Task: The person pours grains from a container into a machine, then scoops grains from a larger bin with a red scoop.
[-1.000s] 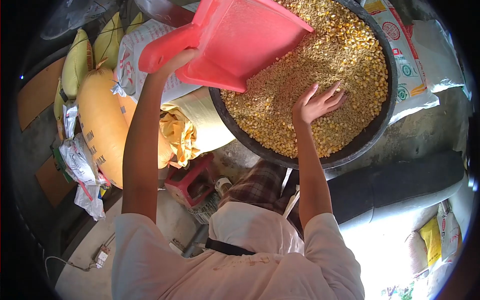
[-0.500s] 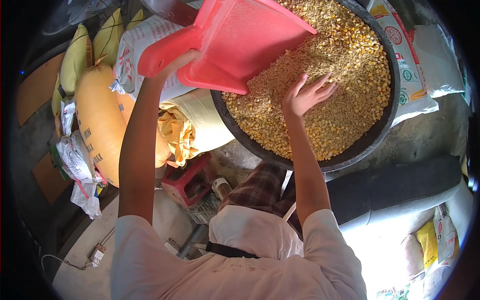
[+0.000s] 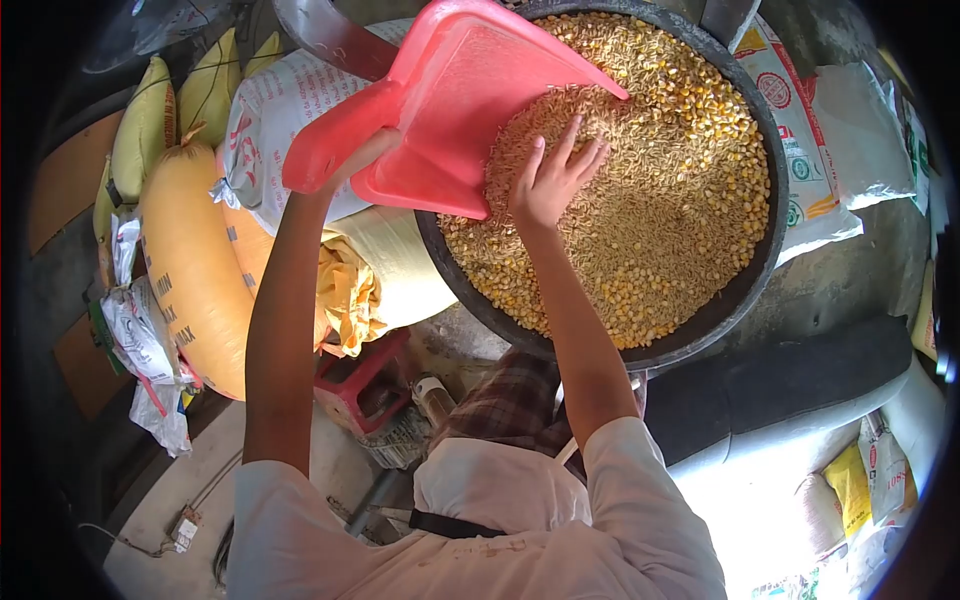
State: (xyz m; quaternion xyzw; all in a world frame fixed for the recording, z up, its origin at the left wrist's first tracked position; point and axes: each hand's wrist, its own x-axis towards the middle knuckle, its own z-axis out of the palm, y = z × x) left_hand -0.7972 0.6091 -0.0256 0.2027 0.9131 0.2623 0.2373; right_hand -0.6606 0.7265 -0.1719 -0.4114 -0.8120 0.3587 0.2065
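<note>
My left hand (image 3: 362, 160) is wrapped round the handle of a red plastic dustpan (image 3: 470, 90), most of its fingers hidden beneath. The dustpan's wide lip rests at the left side of a round black tub (image 3: 768, 215). Inside the tub lies a mix of unhusked rice grain (image 3: 640, 210) and yellow corn kernels (image 3: 715, 85). My right hand (image 3: 552, 185) lies on the grain near the dustpan's lip, palm down, its fingers spread and holding nothing.
Full yellow sacks (image 3: 195, 260) and a white printed sack (image 3: 290, 120) stand at the left. More bags (image 3: 790, 130) lean right of the tub. A red stool (image 3: 350, 390) sits below the sacks, and a black padded seat (image 3: 790, 385) is at the lower right.
My right hand has swept left across the grain towards the dustpan. More grain now lies at the dustpan's lip. My left hand keeps its hold, and the view has shifted slightly.
</note>
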